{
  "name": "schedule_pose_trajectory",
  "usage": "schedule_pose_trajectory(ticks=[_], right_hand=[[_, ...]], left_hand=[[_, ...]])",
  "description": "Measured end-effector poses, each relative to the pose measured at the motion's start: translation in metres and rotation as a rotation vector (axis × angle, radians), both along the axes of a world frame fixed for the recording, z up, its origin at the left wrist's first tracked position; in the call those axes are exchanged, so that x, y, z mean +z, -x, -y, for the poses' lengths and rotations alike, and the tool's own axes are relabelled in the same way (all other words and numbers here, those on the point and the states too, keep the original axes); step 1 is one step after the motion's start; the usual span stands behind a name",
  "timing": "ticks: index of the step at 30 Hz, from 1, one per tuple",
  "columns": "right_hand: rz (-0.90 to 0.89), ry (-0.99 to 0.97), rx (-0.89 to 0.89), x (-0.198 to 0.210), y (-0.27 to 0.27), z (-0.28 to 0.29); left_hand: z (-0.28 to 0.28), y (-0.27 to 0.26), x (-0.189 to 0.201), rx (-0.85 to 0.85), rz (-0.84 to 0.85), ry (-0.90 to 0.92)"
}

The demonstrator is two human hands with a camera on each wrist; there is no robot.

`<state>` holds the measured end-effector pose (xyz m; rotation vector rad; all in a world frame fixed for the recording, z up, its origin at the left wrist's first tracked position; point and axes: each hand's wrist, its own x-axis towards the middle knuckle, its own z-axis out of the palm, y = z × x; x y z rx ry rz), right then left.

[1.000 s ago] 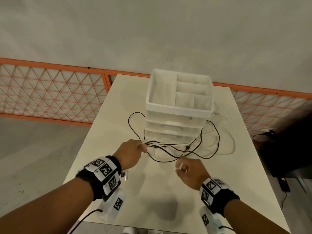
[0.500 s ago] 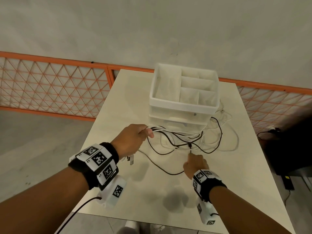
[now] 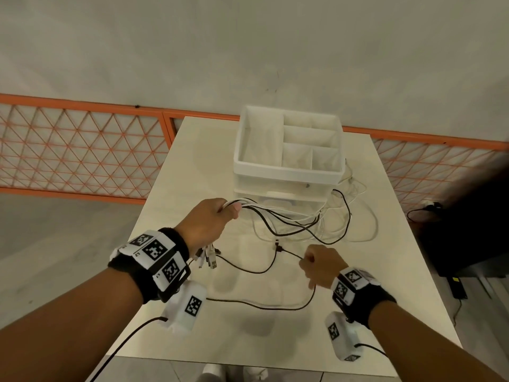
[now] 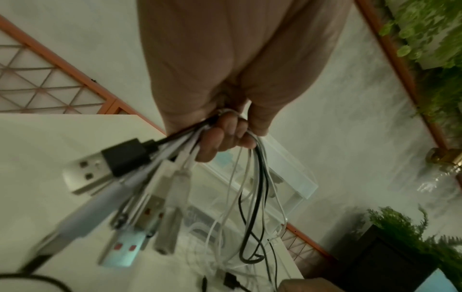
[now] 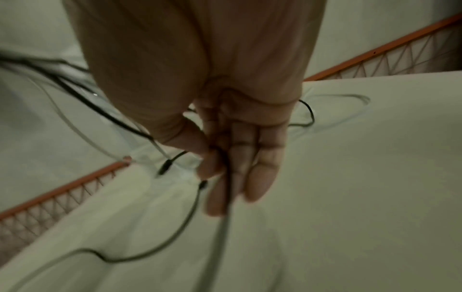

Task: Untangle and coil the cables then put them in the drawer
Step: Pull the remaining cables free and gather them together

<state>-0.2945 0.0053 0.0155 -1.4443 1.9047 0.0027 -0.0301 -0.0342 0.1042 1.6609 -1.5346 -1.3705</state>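
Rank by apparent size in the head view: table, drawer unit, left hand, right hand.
1. table
2. drawer unit
3. left hand, gripping the cable bundle
4. right hand, pinching a black cable

The hands look close in size; the left is nearer the camera, so their order is unsure.

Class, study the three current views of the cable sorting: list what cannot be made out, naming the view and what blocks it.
- Head view: the drawer unit's lower drawers, screened by its top tray and the cable bundle.
- Left wrist view: which cable joins which USB plugs; the left hand covers them, and motion blurs them.
- Right wrist view: the black cable's far end, blurred and cut off by the bottom edge below the right hand.
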Motion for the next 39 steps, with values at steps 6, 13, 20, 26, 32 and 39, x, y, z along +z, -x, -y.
schedule_pose_trajectory(ticks=[6, 13, 20, 26, 32, 39], right_hand=[[0.181, 0.401, 0.323, 0.070, -0.025, 0.002], [0.385, 0.661, 0.272, 0.099, -0.072, 0.013], [0.021, 0.441, 0.184, 0.075, -0.004, 0.030], [-0.275, 0.279, -0.189, 0.063, 0.065, 0.042], [-0.004, 0.764, -0.372, 0.115, 0.077, 0.072], [0.109, 0.877, -0.309, 0.124, 0.072, 0.078]], left_hand=[[0.005, 0.010, 0.009, -0.072, -0.214, -0.113], [-0.004, 0.034, 0.019, -0.165, -0.293, -0.098], [0.001, -0.001, 0.028, -0.048, -0.140, -0.035], [0.000, -0.018, 0.035, -0.035, -0.122, -0.007], [-0.001, -0.009, 0.035, -0.066, -0.007, -0.008], [-0.005, -0.002, 0.035, -0.061, -0.075, -0.028]])
